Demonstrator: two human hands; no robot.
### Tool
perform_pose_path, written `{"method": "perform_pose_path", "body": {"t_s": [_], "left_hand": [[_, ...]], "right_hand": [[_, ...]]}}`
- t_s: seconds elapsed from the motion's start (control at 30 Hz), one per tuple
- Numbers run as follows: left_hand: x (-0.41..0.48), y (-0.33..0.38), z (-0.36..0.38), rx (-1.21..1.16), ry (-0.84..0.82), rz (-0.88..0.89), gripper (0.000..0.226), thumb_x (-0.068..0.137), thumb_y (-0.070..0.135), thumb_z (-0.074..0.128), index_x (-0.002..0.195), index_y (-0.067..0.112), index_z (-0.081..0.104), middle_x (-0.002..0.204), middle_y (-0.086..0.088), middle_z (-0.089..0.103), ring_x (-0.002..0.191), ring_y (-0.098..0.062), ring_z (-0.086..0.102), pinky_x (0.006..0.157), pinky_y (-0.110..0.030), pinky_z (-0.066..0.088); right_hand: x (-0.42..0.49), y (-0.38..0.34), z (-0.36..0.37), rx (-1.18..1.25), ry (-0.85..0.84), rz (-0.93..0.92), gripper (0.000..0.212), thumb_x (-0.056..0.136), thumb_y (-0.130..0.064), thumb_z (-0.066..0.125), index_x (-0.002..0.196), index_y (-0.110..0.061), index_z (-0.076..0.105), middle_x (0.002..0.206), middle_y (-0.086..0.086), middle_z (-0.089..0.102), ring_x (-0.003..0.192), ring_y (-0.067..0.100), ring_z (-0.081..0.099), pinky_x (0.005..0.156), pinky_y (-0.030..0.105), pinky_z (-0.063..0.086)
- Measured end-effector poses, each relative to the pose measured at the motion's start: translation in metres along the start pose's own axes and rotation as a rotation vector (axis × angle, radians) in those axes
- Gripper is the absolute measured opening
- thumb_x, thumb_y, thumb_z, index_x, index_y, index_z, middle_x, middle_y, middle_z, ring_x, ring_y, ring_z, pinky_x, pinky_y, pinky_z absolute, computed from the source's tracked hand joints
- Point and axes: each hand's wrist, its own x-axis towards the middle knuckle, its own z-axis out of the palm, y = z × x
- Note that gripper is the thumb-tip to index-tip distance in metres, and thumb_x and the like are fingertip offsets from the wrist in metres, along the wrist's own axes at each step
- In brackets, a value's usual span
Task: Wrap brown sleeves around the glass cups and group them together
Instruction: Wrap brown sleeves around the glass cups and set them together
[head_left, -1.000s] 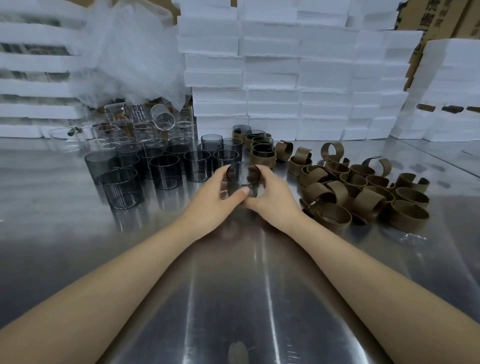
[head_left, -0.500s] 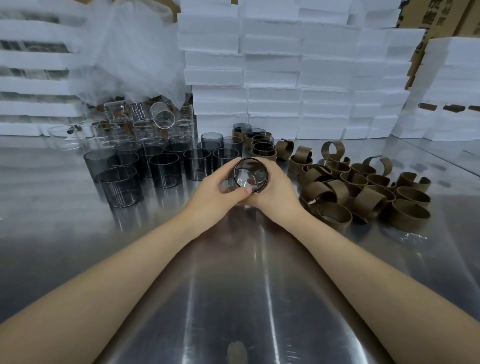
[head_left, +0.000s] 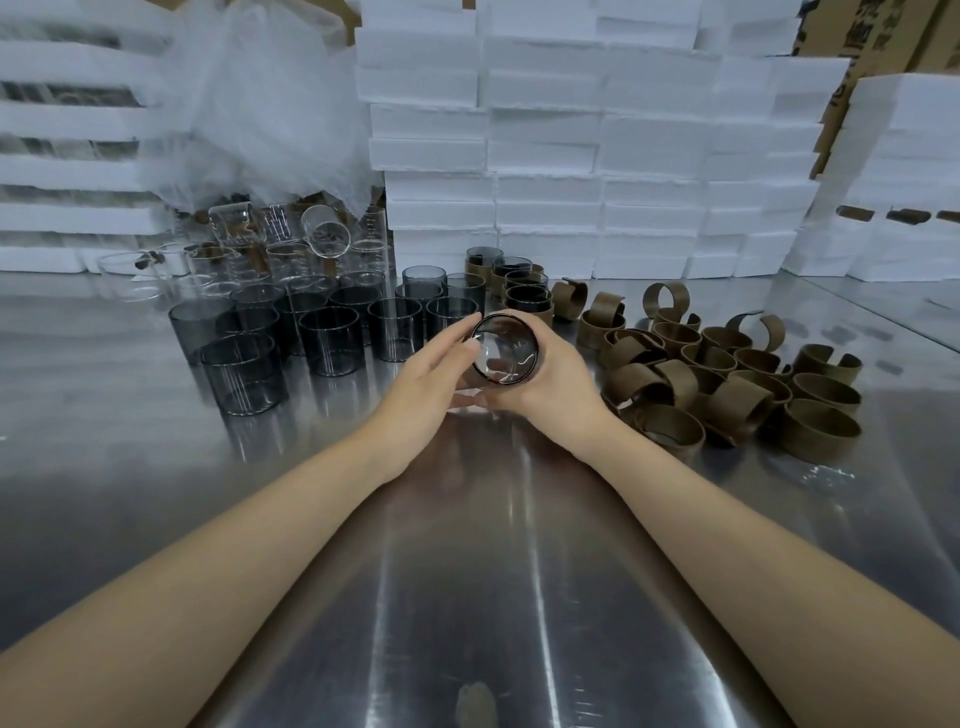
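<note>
A smoky glass cup (head_left: 503, 349) is tilted with its mouth toward me, held between both hands above the steel table (head_left: 467, 571). My left hand (head_left: 431, 379) grips its left side, thumb on the rim. My right hand (head_left: 558, 379) cups its right side and underside; any sleeve on it is hidden by the fingers. Several bare dark cups (head_left: 322, 338) stand to the left. Several sleeved cups (head_left: 524, 293) stand grouped just behind the hands. A heap of loose brown sleeves (head_left: 727, 379) lies to the right.
Clear glass cups (head_left: 275, 249) pile up at the back left under a crumpled plastic sheet (head_left: 270, 104). Stacked white foam boxes (head_left: 597, 140) wall off the back. More foam trays (head_left: 62, 171) stand at the left, cardboard boxes (head_left: 883, 31) at the top right.
The cup stood upright between my hands a second ago. Both hands have tipped it back so its mouth faces me and lifted it slightly.
</note>
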Motion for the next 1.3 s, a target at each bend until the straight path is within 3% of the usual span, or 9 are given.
{"method": "perform_pose_path", "body": {"t_s": [0.13, 0.27, 0.4, 0.53, 0.63, 0.73, 0.93, 1.07, 1.3], "left_hand": [[-0.001, 0.003, 0.0, -0.026, 0.031, -0.05, 0.036, 0.102, 0.035, 0.046, 0.133, 0.021, 0.054, 0.124, -0.005, 0.066, 0.114, -0.024, 0.064, 0.097, -0.043, 0.051], [-0.001, 0.006, 0.0, -0.057, 0.052, -0.104, 0.035, 0.099, 0.039, 0.049, 0.121, 0.013, 0.059, 0.121, -0.014, 0.067, 0.115, -0.031, 0.063, 0.103, -0.048, 0.045], [-0.002, 0.008, 0.0, -0.06, 0.046, -0.116, 0.042, 0.096, 0.038, 0.055, 0.121, 0.005, 0.058, 0.121, -0.02, 0.066, 0.112, -0.034, 0.063, 0.099, -0.047, 0.05], [-0.004, 0.006, 0.0, 0.01, 0.076, -0.085, 0.031, 0.091, 0.038, 0.063, 0.112, 0.016, 0.061, 0.11, -0.007, 0.069, 0.1, -0.018, 0.067, 0.083, -0.028, 0.054], [-0.005, 0.005, 0.001, 0.079, 0.072, -0.045, 0.038, 0.084, 0.041, 0.069, 0.115, 0.021, 0.061, 0.108, 0.002, 0.068, 0.097, -0.007, 0.066, 0.07, -0.01, 0.05], [-0.006, 0.005, 0.0, 0.087, 0.073, -0.035, 0.057, 0.069, 0.048, 0.075, 0.117, 0.022, 0.06, 0.108, 0.004, 0.068, 0.095, -0.001, 0.066, 0.068, -0.008, 0.049], [-0.005, 0.001, 0.0, 0.168, 0.07, 0.013, 0.058, 0.071, 0.028, 0.085, 0.121, 0.026, 0.056, 0.112, 0.009, 0.065, 0.096, 0.009, 0.062, 0.066, -0.004, 0.047], [-0.005, 0.0, 0.001, 0.181, 0.068, 0.046, 0.062, 0.069, 0.021, 0.087, 0.12, 0.03, 0.054, 0.115, 0.013, 0.064, 0.099, 0.009, 0.061, 0.075, -0.003, 0.046], [-0.005, 0.0, -0.001, 0.148, 0.012, 0.064, 0.058, 0.074, 0.01, 0.082, 0.124, 0.025, 0.057, 0.12, 0.009, 0.065, 0.112, -0.002, 0.06, 0.092, -0.017, 0.049]], "right_hand": [[-0.002, -0.003, 0.001, -0.015, -0.034, -0.053, 0.073, 0.06, 0.007, 0.083, 0.11, -0.037, 0.055, 0.107, -0.022, 0.061, 0.103, -0.008, 0.058, 0.086, 0.006, 0.043], [-0.004, -0.006, 0.001, -0.076, -0.081, -0.097, 0.071, 0.061, 0.004, 0.083, 0.121, -0.024, 0.057, 0.117, -0.01, 0.058, 0.111, 0.002, 0.055, 0.094, 0.011, 0.042], [-0.007, -0.011, 0.0, -0.159, -0.108, -0.181, 0.065, 0.065, -0.003, 0.085, 0.124, -0.014, 0.059, 0.121, -0.004, 0.056, 0.114, 0.006, 0.053, 0.1, 0.018, 0.042], [-0.008, -0.013, -0.001, -0.23, -0.16, -0.189, 0.068, 0.068, -0.009, 0.086, 0.13, -0.016, 0.058, 0.124, -0.001, 0.054, 0.112, 0.002, 0.052, 0.096, 0.01, 0.04], [-0.007, -0.014, 0.0, -0.271, -0.191, -0.182, 0.072, 0.07, -0.011, 0.085, 0.135, -0.019, 0.055, 0.125, -0.004, 0.05, 0.113, 0.004, 0.052, 0.098, 0.013, 0.041], [-0.007, -0.014, 0.0, -0.289, -0.195, -0.174, 0.075, 0.07, -0.01, 0.084, 0.137, -0.021, 0.053, 0.125, -0.004, 0.048, 0.111, 0.001, 0.048, 0.096, 0.006, 0.036], [-0.006, -0.015, 0.0, -0.3, -0.196, -0.129, 0.079, 0.066, -0.009, 0.085, 0.137, -0.022, 0.054, 0.128, -0.002, 0.05, 0.112, 0.002, 0.048, 0.092, 0.002, 0.035], [-0.004, -0.014, -0.001, -0.271, -0.176, -0.091, 0.08, 0.062, -0.01, 0.088, 0.134, -0.023, 0.056, 0.128, -0.003, 0.054, 0.113, 0.001, 0.049, 0.093, 0.001, 0.034], [-0.003, -0.012, 0.0, -0.182, -0.141, -0.028, 0.075, 0.06, -0.01, 0.089, 0.127, -0.024, 0.06, 0.123, -0.005, 0.062, 0.115, 0.004, 0.051, 0.099, 0.019, 0.041]]}}
